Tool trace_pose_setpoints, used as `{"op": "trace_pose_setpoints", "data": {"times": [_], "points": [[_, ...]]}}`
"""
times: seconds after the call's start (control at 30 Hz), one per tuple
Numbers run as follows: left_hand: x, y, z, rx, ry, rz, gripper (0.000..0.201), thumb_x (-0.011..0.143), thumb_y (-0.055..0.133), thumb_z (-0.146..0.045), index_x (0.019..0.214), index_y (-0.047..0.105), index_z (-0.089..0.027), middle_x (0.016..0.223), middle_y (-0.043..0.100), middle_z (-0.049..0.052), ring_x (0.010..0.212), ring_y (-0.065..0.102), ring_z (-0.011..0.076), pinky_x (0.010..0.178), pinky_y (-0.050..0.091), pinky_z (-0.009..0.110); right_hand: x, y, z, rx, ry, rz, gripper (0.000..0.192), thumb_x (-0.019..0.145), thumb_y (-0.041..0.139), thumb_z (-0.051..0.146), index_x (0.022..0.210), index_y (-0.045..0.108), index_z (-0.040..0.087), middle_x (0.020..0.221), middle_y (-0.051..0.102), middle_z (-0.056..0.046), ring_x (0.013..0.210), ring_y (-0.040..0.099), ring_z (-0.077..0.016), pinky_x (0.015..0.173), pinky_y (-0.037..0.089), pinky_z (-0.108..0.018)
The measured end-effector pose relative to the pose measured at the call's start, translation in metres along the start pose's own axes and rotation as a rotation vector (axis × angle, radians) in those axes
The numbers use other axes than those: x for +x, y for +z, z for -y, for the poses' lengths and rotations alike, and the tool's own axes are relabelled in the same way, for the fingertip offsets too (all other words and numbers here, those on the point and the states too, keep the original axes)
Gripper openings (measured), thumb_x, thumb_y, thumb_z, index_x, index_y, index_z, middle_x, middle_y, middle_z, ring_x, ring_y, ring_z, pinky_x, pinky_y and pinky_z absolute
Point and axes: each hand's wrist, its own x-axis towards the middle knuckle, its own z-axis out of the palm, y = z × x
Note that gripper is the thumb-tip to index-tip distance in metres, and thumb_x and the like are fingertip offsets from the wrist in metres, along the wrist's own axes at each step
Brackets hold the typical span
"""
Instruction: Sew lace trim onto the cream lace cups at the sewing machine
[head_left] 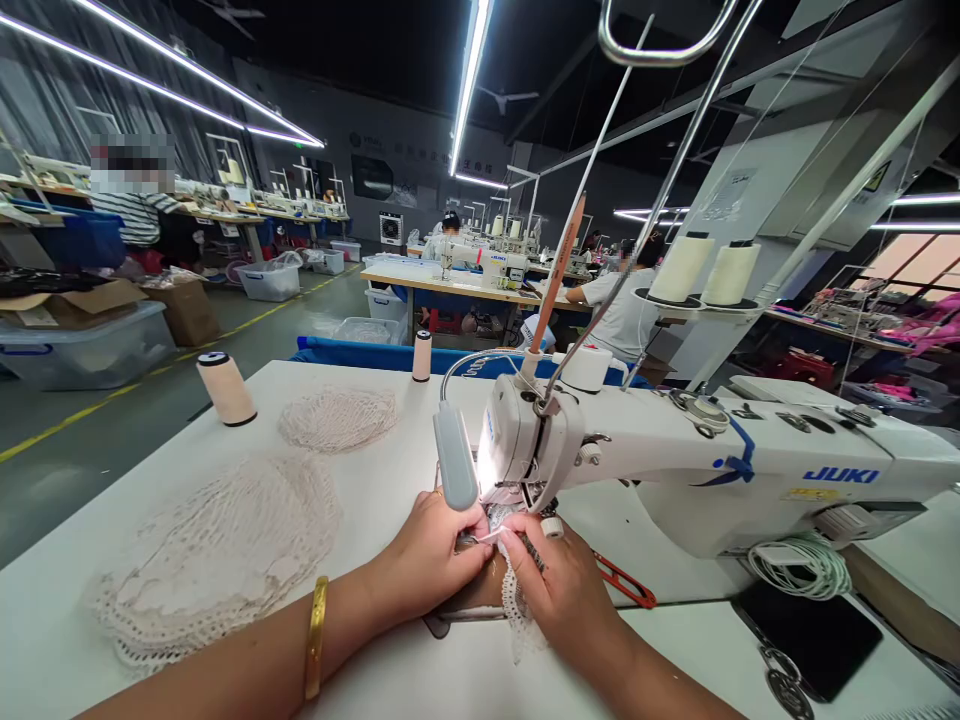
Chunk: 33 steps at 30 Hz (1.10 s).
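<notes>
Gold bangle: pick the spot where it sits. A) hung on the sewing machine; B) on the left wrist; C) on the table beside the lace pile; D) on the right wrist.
B: the gold bangle circles the wrist behind the left hand, while the right hand shows a bare wrist.

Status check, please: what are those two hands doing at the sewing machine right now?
Left hand and right hand both pinching a lace piece under the sewing machine needle. Lace stack lies left. Red-handled snips beside right hand.
</notes>
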Motion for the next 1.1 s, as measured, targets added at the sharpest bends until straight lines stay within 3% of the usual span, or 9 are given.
{"op": "trace_pose_setpoints", "data": {"times": [0.2,0.37,0.5,0.77,0.93,1.1], "points": [[-0.003,0.004,0.007,0.093,0.181,-0.038,0.019,0.097,0.06,-0.02,0.079,0.063,-0.021,0.085,0.066,0.003,0.083,0.06,0.0207,0.073,0.044,0.031,-0.003,-0.001,-0.001,0.062,-0.04,0.065,0.023,0.116,0.043,0.024,0.108,0.064,0.025,0.09,0.076,-0.002,0.08,0.069,-0.0233,0.073,0.054,-0.036],[-0.018,0.002,0.008,0.281,0.376,-0.036,0.024,0.102,0.06,-0.013,0.08,0.067,-0.021,0.09,0.07,0.003,0.085,0.061,0.0217,0.076,0.041,0.035,-0.006,-0.019,-0.001,0.087,-0.154,0.313,0.029,0.118,0.046,0.043,0.109,0.066,0.024,0.097,0.073,-0.004,0.087,0.064,-0.0249,0.077,0.051,-0.038],[-0.03,-0.003,0.005,0.316,0.456,-0.026,0.028,0.106,0.056,-0.012,0.082,0.067,-0.021,0.091,0.075,0.002,0.087,0.061,0.0219,0.084,0.043,0.04,-0.007,-0.03,-0.001,0.046,-0.216,0.411,0.017,0.115,0.058,0.035,0.109,0.068,0.023,0.101,0.072,-0.003,0.091,0.063,-0.024,0.08,0.049,-0.038],[-0.034,-0.001,0.001,0.341,0.468,-0.028,0.026,0.1,0.059,-0.005,0.08,0.06,-0.02,0.088,0.075,0.001,0.087,0.062,0.0215,0.088,0.044,0.041,-0.007,-0.03,-0.001,0.011,-0.241,0.421,0.013,0.115,0.058,0.031,0.111,0.067,0.023,0.099,0.072,-0.003,0.089,0.064,-0.0239,0.078,0.048,-0.038],[-0.03,0.001,0.004,0.374,0.456,-0.023,0.023,0.101,0.056,-0.007,0.085,0.064,-0.021,0.091,0.076,0.002,0.086,0.062,0.0222,0.087,0.044,0.041,-0.007,-0.027,-0.004,-0.004,-0.226,0.382,0.01,0.113,0.059,0.027,0.107,0.066,0.023,0.1,0.073,-0.003,0.089,0.065,-0.024,0.078,0.05,-0.038],[-0.022,-0.001,0.008,0.409,0.422,-0.012,0.023,0.102,0.054,-0.007,0.088,0.067,-0.02,0.094,0.076,0.004,0.087,0.064,0.0246,0.085,0.042,0.042,-0.006,-0.02,-0.005,-0.067,-0.196,0.372,0.01,0.109,0.064,0.021,0.118,0.067,0.023,0.104,0.075,-0.005,0.089,0.067,-0.0262,0.074,0.051,-0.039]]}}
